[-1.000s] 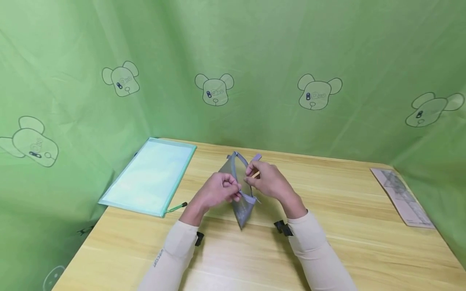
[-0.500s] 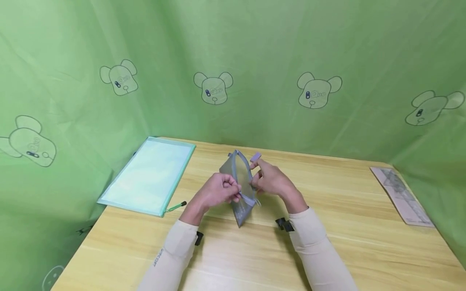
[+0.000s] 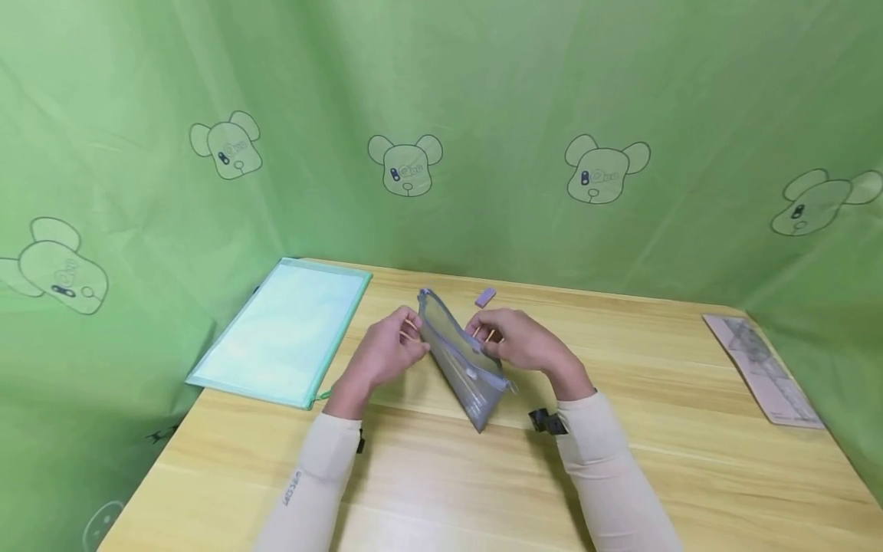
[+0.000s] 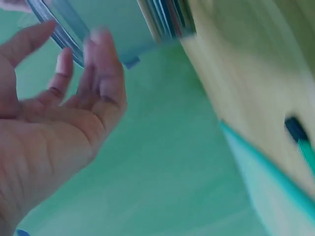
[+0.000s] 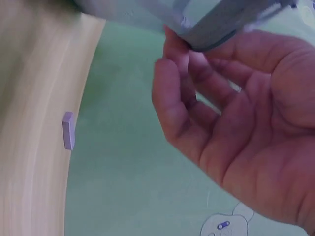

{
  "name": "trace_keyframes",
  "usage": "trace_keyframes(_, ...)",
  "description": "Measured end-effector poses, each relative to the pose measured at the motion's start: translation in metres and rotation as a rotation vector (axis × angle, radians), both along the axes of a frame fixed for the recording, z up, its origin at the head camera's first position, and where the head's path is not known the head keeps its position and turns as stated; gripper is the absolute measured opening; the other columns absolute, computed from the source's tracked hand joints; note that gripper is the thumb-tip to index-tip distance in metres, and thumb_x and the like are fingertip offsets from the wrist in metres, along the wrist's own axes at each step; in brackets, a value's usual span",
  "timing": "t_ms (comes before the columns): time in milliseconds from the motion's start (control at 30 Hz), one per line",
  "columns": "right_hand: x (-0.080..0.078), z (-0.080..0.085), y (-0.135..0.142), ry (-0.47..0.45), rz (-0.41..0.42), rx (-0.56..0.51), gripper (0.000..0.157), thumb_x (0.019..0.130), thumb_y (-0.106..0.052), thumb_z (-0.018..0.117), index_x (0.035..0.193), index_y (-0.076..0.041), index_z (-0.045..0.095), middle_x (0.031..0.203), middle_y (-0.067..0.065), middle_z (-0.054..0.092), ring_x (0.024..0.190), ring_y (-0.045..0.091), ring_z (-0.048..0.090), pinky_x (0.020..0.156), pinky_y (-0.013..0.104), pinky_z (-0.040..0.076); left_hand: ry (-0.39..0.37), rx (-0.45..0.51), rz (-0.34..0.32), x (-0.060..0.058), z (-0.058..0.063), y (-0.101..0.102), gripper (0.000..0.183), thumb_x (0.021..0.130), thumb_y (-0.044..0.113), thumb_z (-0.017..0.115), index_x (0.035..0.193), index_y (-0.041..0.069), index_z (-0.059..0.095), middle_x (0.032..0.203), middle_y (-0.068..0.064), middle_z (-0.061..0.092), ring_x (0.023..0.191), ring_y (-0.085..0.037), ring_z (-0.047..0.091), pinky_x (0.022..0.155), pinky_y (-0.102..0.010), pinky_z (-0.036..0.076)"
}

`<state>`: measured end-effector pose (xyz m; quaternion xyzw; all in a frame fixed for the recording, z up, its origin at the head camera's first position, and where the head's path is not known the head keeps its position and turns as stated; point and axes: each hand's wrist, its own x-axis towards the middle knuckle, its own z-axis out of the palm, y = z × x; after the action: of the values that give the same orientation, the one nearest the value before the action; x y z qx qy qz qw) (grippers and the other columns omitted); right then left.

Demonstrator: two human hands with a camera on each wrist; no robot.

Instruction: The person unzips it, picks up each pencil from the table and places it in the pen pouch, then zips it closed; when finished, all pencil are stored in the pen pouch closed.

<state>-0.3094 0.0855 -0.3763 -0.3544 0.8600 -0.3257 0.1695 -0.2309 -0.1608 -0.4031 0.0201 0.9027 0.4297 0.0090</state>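
A grey see-through zip pencil pouch [image 3: 455, 360] is held up over the table, tilted, its zipper mouth partly spread. My right hand [image 3: 520, 337] pinches the right edge of that mouth between thumb and fingers. In the right wrist view the pouch edge [image 5: 216, 29] lies between them. My left hand [image 3: 386, 349] is beside the pouch's left side, thumb and fingers apart, fingertips close to the wall. Slim upright items [image 4: 165, 17] show through the pouch in the left wrist view. A small purple block [image 3: 486, 297], like an eraser, lies behind the pouch.
A teal-edged zip document folder [image 3: 283, 333] with a green zipper pull [image 3: 323, 395] lies on the left of the wooden table [image 3: 441, 491]. A pink card with clear rulers [image 3: 762, 372] is at the right edge. Green curtain [image 3: 497, 92] encloses the table.
My left hand has let go of the pouch's near rim and moved left. The pouch has turned and swung right at its near end, with my right hand now pinching its rim.
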Motion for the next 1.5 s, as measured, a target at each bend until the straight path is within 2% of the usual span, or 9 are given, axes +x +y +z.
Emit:
trace_keyframes(167, 0.000, 0.005, 0.010, 0.015, 0.138, 0.007, 0.025, 0.099, 0.009, 0.063, 0.115, -0.005, 0.075, 0.103, 0.010, 0.076, 0.092, 0.018, 0.068, 0.086, 0.036, 0.059, 0.192, -0.278, -0.060, 0.001, 0.002, 0.003, 0.085, 0.083, 0.015, 0.093, 0.156, 0.031, 0.052, 0.167, -0.015, 0.038, 0.156, -0.038, 0.033, 0.127, -0.065, 0.034)
trace_keyframes(233, 0.000, 0.007, 0.012, 0.015, 0.166, 0.016, 0.025, 0.100, 0.009, 0.062, 0.113, -0.007, 0.075, 0.104, 0.009, 0.077, 0.092, 0.018, 0.066, 0.086, 0.036, 0.058, 0.245, -0.333, -0.109, 0.002, 0.002, 0.005, 0.083, 0.082, 0.018, 0.094, 0.154, 0.032, 0.056, 0.172, -0.014, 0.032, 0.162, -0.038, 0.025, 0.129, -0.068, 0.025)
trace_keyframes(333, -0.001, 0.008, 0.014, 0.016, 0.182, 0.019, 0.025, 0.100, 0.008, 0.062, 0.110, -0.011, 0.076, 0.104, 0.005, 0.077, 0.093, 0.017, 0.066, 0.087, 0.034, 0.057, 0.277, -0.360, -0.155, 0.003, 0.000, 0.006, 0.055, 0.084, 0.022, 0.092, 0.135, 0.027, 0.072, 0.171, -0.010, 0.038, 0.162, -0.036, 0.026, 0.129, -0.068, 0.021)
trace_keyframes(500, -0.005, 0.007, 0.022, 0.017, 0.137, -0.048, 0.017, 0.103, 0.000, 0.065, 0.115, -0.008, 0.074, 0.107, 0.006, 0.077, 0.099, 0.018, 0.070, 0.090, 0.033, 0.059, 0.280, -0.342, -0.142, 0.003, -0.001, 0.006, 0.016, 0.092, 0.023, 0.086, 0.105, 0.019, 0.079, 0.146, -0.005, 0.067, 0.145, -0.031, 0.054, 0.126, -0.066, 0.026)
trace_keyframes(700, -0.011, 0.018, 0.067, 0.049, -0.064, -0.110, 0.026, 0.107, -0.013, 0.066, 0.129, 0.000, 0.070, 0.123, 0.015, 0.075, 0.113, 0.025, 0.070, 0.098, 0.025, 0.058, 0.224, -0.292, -0.078, 0.001, -0.002, 0.005, 0.015, 0.096, 0.020, 0.082, 0.108, 0.013, 0.077, 0.119, -0.005, 0.078, 0.117, -0.027, 0.072, 0.116, -0.056, 0.044)
trace_keyframes(833, -0.012, 0.021, 0.099, -0.033, -0.145, -0.048, 0.028, 0.106, -0.013, 0.067, 0.130, 0.003, 0.069, 0.122, 0.017, 0.074, 0.113, 0.024, 0.068, 0.092, 0.019, 0.056, 0.214, -0.272, -0.056, 0.000, -0.001, 0.006, 0.013, 0.096, 0.017, 0.081, 0.107, 0.013, 0.075, 0.110, -0.005, 0.078, 0.106, -0.026, 0.073, 0.107, -0.050, 0.055)
trace_keyframes(1133, -0.015, -0.015, 0.104, -0.269, 0.048, 0.045, 0.034, 0.100, -0.011, 0.074, 0.126, 0.010, 0.069, 0.119, 0.026, 0.075, 0.106, 0.017, 0.072, 0.093, 0.021, 0.058, 0.207, -0.325, -0.026, 0.002, 0.001, 0.008, 0.011, 0.097, 0.020, 0.082, 0.103, 0.014, 0.074, 0.109, -0.003, 0.080, 0.098, -0.022, 0.074, 0.092, -0.044, 0.062)
trace_keyframes(1300, -0.018, -0.031, 0.089, -0.194, 0.066, -0.011, 0.024, 0.099, -0.010, 0.075, 0.118, 0.006, 0.073, 0.109, 0.019, 0.077, 0.100, 0.017, 0.071, 0.090, 0.023, 0.058, 0.167, -0.318, -0.028, 0.003, 0.004, 0.010, 0.010, 0.096, 0.019, 0.083, 0.102, 0.015, 0.076, 0.105, -0.003, 0.080, 0.091, -0.019, 0.071, 0.087, -0.042, 0.062)
trace_keyframes(1500, -0.018, -0.038, 0.073, -0.111, -0.025, -0.124, 0.012, 0.100, -0.011, 0.075, 0.093, -0.002, 0.073, 0.087, 0.006, 0.066, 0.080, 0.013, 0.056, 0.072, 0.024, 0.048, 0.143, -0.317, -0.049, 0.007, 0.009, 0.009, 0.009, 0.094, 0.019, 0.084, 0.097, 0.016, 0.076, 0.095, -0.002, 0.078, 0.078, -0.016, 0.064, 0.076, -0.037, 0.058)
